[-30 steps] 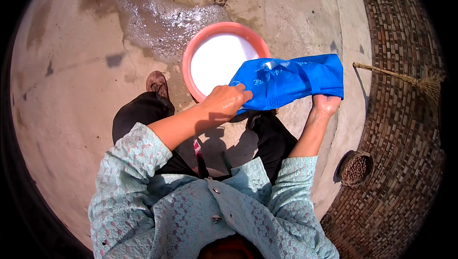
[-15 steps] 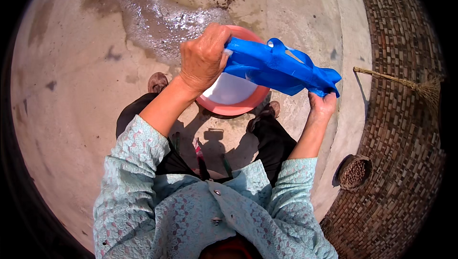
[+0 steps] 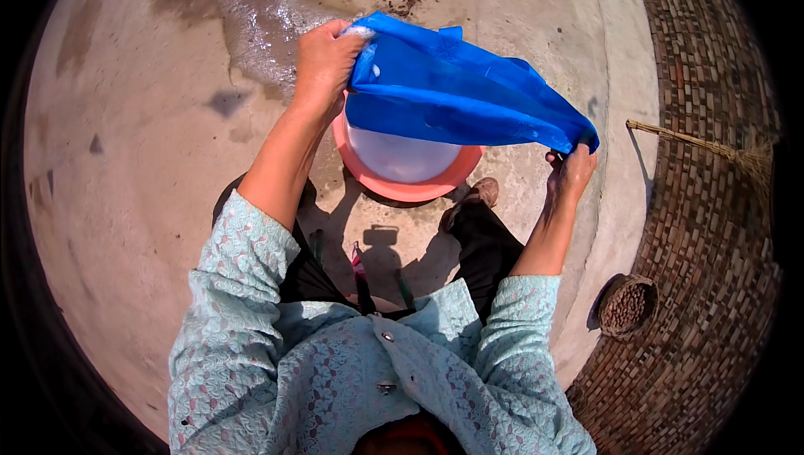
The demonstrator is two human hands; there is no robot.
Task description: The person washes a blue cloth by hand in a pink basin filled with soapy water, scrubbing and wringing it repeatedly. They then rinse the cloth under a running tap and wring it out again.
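Observation:
A blue cloth (image 3: 452,86) is stretched out in the air, slanting down from left to right; its exact kind I cannot make out. My left hand (image 3: 327,61) grips its left end, with white suds at the fingers. The other end, bunched up, is held in my right hand (image 3: 576,168), which is lower and nearer to me. Below the cloth stands a round orange-pink basin (image 3: 402,191) with whitish, cloudy water (image 3: 402,156). The cloth hides the basin's far side.
My legs are on either side of the basin, a brown shoe (image 3: 481,193) close to its right. Wet, foamy ground (image 3: 260,28) lies beyond at left. On the right are a straw broom (image 3: 712,147), a brick strip (image 3: 703,229) and a basket of brown lumps (image 3: 626,306).
Both hands have raised and spread the cloth; its wide blue face shows more now. My left hand moved up and left, while the right shifted slightly. More of the basin's near part shows.

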